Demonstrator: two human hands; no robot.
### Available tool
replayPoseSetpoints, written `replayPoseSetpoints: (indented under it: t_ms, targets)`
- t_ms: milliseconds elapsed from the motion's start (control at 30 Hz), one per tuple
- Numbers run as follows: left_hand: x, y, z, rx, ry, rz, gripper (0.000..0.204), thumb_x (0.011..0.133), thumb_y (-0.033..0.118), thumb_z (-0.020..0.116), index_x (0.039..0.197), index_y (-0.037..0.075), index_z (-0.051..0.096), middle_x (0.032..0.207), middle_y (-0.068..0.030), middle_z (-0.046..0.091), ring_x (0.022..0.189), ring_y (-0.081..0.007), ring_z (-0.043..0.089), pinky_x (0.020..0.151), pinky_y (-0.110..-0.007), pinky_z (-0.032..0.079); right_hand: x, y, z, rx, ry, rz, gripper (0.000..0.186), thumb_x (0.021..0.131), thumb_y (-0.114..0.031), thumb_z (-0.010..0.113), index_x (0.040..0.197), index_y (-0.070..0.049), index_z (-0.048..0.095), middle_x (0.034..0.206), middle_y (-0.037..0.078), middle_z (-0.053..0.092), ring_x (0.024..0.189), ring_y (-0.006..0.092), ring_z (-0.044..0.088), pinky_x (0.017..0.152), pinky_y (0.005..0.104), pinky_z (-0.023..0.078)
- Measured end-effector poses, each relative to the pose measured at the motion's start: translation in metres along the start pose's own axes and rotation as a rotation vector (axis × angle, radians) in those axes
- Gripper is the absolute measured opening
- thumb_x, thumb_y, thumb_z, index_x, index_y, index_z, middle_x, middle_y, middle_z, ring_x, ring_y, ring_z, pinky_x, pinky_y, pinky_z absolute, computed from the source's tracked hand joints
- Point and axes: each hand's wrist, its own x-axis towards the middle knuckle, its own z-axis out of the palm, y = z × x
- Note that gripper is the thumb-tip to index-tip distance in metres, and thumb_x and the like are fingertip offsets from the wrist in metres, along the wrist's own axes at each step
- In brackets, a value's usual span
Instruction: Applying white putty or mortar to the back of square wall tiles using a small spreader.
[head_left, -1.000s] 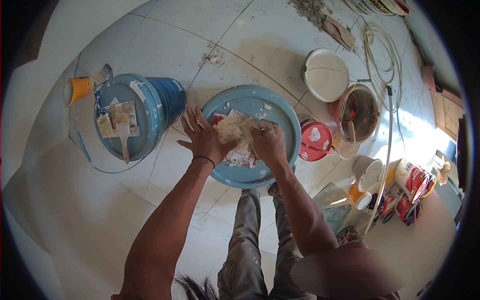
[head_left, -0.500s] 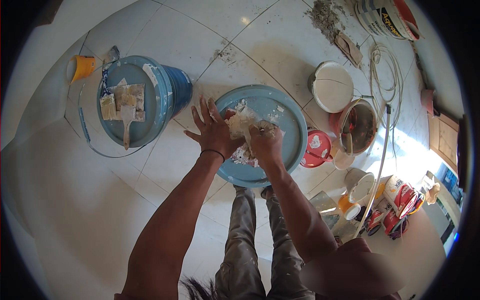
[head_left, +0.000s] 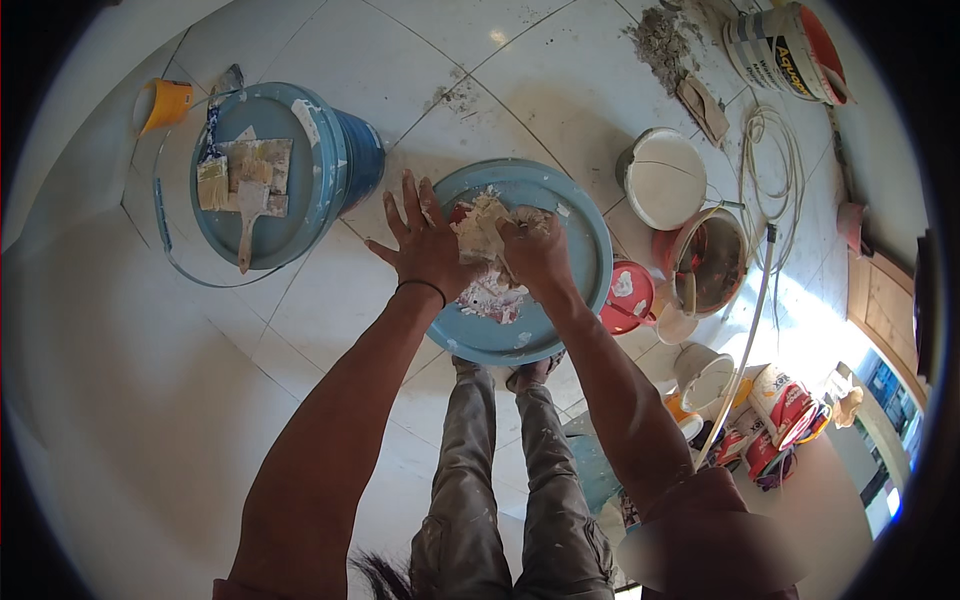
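A round blue-grey lid [head_left: 590, 250], upright before me, bears a crumbly heap of whitish putty [head_left: 480, 225]. Under the heap, bits of a dark red surface show. My left hand [head_left: 425, 240] lies over the lid's left edge, fingers spread, its thumb reaching the putty. At the heap's right side my right hand [head_left: 535, 250] is closed, with a greyish, crusted thing [head_left: 530, 215] showing at its fingers. What that thing is cannot be made out. White crumbs lie around both hands on the lid.
To the left stands a lidded blue bucket [head_left: 358, 160] carrying paintbrushes [head_left: 252, 225]. A white-topped bucket [head_left: 665, 178], an open bucket [head_left: 715, 260] and a red lid [head_left: 628, 297] are at right. Beyond lie a coiled hose [head_left: 775, 165], rubble [head_left: 660, 45] and several paint tubs [head_left: 780, 410].
The view has turned slightly. My right hand stays closed at the putty and has shifted a little; more flaky white putty shows below it. My left hand remains spread at the lid's edge.
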Motion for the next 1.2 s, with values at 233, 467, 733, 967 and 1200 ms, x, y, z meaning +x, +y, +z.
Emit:
replayPoseSetpoints:
  t_ms: [233, 467, 733, 967, 1200]
  targets:
    - [0.001, -0.009, 0.003, 0.002, 0.006, -0.010, 0.152, 0.068, 0.062, 0.096, 0.173, 0.007, 0.000, 0.181, -0.0112, -0.012, 0.166, -0.0469, -0.004, 0.113, -0.089, 0.024, 0.020, -0.048, -0.026, -0.205, -0.329, -0.142, 0.046, 0.093, -0.026, 0.075, 0.121, 0.009, 0.066, 0.098, 0.027, 0.076, 0.089, 0.0400, 0.078, 0.073, 0.0444, 0.062]
    - [-0.003, -0.009, -0.003, 0.009, -0.002, -0.010, 0.151, 0.069, 0.063, 0.095, 0.173, 0.007, 0.001, 0.181, -0.0106, -0.011, 0.166, -0.0470, -0.003, 0.113, -0.089, 0.025, 0.041, -0.090, -0.051, -0.327, -0.633, 0.001, 0.028, 0.095, -0.014, 0.069, 0.114, 0.005, 0.064, 0.074, 0.018, 0.072, 0.058, 0.0276, 0.073, 0.050, 0.0409, 0.058]
    - [-0.001, -0.009, -0.001, -0.013, 0.014, -0.008, 0.154, 0.067, 0.063, 0.096, 0.172, 0.006, -0.001, 0.181, -0.0108, -0.011, 0.166, -0.0470, -0.002, 0.113, -0.089, 0.025, 0.052, -0.094, -0.046, -0.526, -0.742, -0.076, 0.031, 0.100, -0.020, 0.073, 0.123, -0.001, 0.064, 0.067, 0.011, 0.066, 0.051, 0.0222, 0.066, 0.043, 0.0374, 0.052]
    - [0.000, -0.011, 0.010, -0.010, 0.035, 0.000, 0.159, 0.063, 0.055, 0.101, 0.171, 0.008, -0.007, 0.180, -0.0145, -0.009, 0.164, -0.0506, 0.001, 0.111, -0.090, 0.022, 0.059, -0.108, -0.048, -0.625, -0.825, -0.219, 0.026, 0.098, -0.018, 0.071, 0.116, 0.000, 0.067, 0.069, 0.013, 0.068, 0.054, 0.0238, 0.069, 0.046, 0.0375, 0.054]
    - [0.004, -0.022, 0.018, -0.024, 0.114, 0.091, 0.161, 0.065, 0.063, 0.097, 0.172, 0.009, -0.011, 0.180, -0.0138, -0.012, 0.165, -0.0485, -0.004, 0.111, -0.089, 0.025, 0.035, -0.088, -0.090, -0.264, -0.692, -0.206, 0.029, 0.101, -0.025, 0.062, 0.091, 0.002, 0.068, 0.063, 0.011, 0.065, 0.050, 0.0186, 0.067, 0.045, 0.0356, 0.053]
